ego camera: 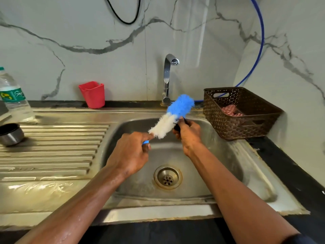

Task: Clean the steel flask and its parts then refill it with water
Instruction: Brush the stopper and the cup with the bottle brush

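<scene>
Over the sink (228, 161), the left hand (129, 154) is clenched on the bottle brush (173, 115), its blue handle mostly hidden. The right hand (189, 136) grips a small dark part (177, 126), largely covered. At nine o'clock, a steel cap (10, 133) sits on the drainboard (52, 152), cut off by the frame edge.

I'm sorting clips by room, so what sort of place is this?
Most likely a home kitchen: a steel sink with a ribbed drainboard, a tap against a marble-look wall, and a bottle brush held over the basin.

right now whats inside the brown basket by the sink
A red-and-white checked cloth lies inside the brown basket. The near wall hides the rest of its floor, so anything else there cannot be seen.
</scene>
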